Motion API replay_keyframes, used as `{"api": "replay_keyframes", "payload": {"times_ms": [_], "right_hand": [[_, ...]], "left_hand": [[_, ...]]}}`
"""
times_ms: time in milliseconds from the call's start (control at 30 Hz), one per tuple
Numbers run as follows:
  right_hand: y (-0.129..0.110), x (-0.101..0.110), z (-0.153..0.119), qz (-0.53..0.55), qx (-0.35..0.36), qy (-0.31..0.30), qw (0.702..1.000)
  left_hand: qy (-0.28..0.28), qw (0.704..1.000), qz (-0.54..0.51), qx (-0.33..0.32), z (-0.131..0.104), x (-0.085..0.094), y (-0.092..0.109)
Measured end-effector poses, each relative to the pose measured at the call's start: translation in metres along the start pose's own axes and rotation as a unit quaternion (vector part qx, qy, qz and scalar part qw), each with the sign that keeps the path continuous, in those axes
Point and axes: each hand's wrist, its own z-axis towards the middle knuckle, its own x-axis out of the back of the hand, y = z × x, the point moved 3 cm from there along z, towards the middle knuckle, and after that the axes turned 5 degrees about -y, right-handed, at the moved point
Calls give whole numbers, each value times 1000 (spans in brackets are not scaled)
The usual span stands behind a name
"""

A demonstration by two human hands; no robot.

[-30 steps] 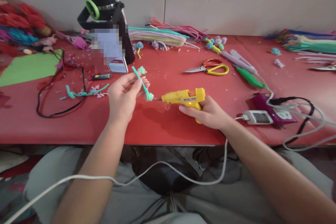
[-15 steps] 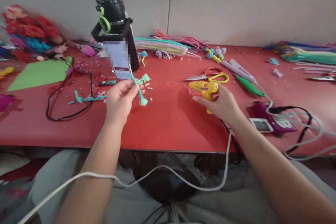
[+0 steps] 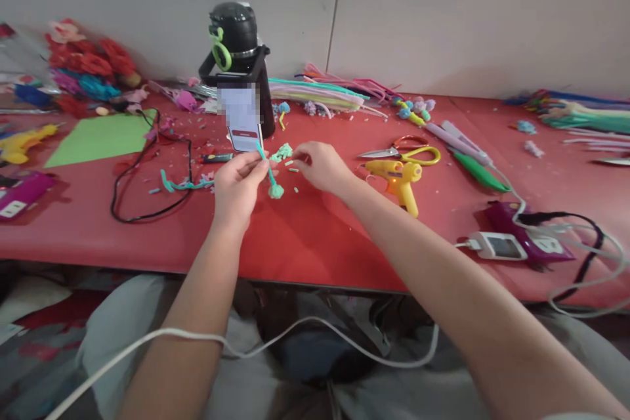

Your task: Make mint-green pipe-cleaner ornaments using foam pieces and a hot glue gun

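A left hand (image 3: 239, 187) pinches a mint-green pipe-cleaner stem (image 3: 271, 174), its fuzzy tip (image 3: 276, 191) angled down over the middle of a red worktable (image 3: 295, 243), between the back and front edges. The right hand (image 3: 322, 167), fingers drawn narrow, reaches beside cut green snippets (image 3: 283, 152); whether it grips one cannot be told. A light fingertip pinch would likely suit pieces this small, with the stem kept steady and the tip uncrushed. The bare red stretch toward the front edge offers room to turn the tip. Toward the right edge, a yellow glue gun (image 3: 394, 174), its light glowing, lies beside scissors (image 3: 423, 155); the right forearm would best swing wide of its nozzle.
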Motion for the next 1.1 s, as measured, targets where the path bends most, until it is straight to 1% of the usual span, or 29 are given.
{"api": "replay_keyframes", "payload": {"times_ms": [100,200,367,533,700,833,1000,1100], "right_hand": [[3,-14,31,-22,-52,-29,998],[4,-20,44,-41,-66,-38,996],[-1,-23,48,-65,-66,-27,995],[3,-24,55,-75,-63,0,995],[5,-22,60,-80,-49,-29,995],[0,-18,60,-87,-36,-44,995],[-6,-20,60,-119,-55,-46,990],[-7,-21,62,-139,-43,-43,988]], "left_hand": [[3,1000,-13,13,0,1,-1],[1,1000,-14,17,0,0,-2],[3,1000,2,17,-1,-1,-5],[3,1000,-4,24,-2,-3,-3],[-5,1000,-2,26,-3,-4,0],[-3,1000,5,27,-3,-4,-1],[-5,999,4,32,-3,-5,-1],[-9,999,5,33,-4,-5,0]]}}
